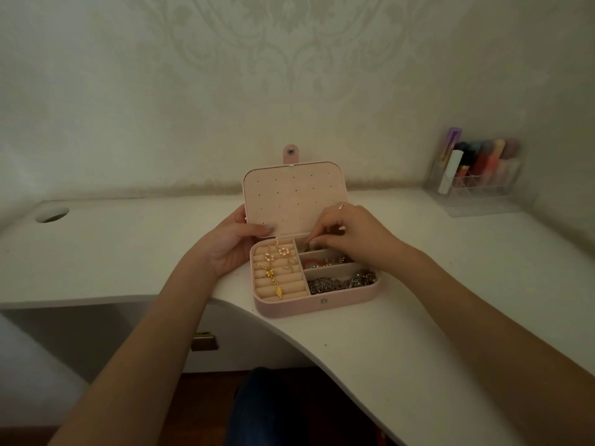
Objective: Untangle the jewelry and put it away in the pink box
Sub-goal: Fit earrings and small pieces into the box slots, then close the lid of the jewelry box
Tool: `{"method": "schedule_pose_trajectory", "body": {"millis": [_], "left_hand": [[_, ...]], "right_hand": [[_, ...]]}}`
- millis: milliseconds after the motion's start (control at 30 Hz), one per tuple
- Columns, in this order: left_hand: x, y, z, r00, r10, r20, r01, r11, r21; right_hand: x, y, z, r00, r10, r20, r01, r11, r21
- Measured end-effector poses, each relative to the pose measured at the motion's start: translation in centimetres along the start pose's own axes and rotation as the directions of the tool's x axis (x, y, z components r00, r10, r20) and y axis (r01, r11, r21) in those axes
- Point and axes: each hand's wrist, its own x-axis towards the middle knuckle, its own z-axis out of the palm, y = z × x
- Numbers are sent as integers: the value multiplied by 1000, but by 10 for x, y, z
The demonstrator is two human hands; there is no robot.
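The pink box (317,303) stands open on the white desk, its lid (291,197) upright. Gold pendants and pearl earrings (273,268) lie across the ring rolls on the left. A silver chain pile (341,281) fills the front right compartment, and small beads with a red piece (322,261) sit in the middle one. My left hand (231,243) holds the lid's left edge, thumb across its inner face. My right hand (351,235) reaches into the back right compartment, fingertips pinching at something small there; what it is stays hidden.
A clear organizer (476,178) with lipsticks and tubes stands at the back right by the wall. A round cable hole (52,214) is at the desk's far left. The desk's front edge (289,336) curves inward just before the box.
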Motion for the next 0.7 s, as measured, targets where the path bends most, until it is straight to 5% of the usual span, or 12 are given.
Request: {"method": "schedule_pose_trajectory", "body": {"millis": [200,300,400,600,700], "left_hand": [[-2,1,3,999,29,29,-29,999,-28],[-5,1,4,994,94,50,-95,995,12],[-7,1,4,986,166,9,-166,984,58],[-1,0,2,946,243,-213,-236,970,62],[1,6,-7,922,241,-302,-272,960,-62]], "right_hand": [[1,10,-19,885,200,-421,-128,973,192],[-3,16,-15,876,342,-341,-209,905,369],[-2,16,-15,899,334,-283,-132,824,550],[0,20,-13,880,182,-439,-53,956,290],[1,27,-16,915,163,-369,-77,968,238]]}}
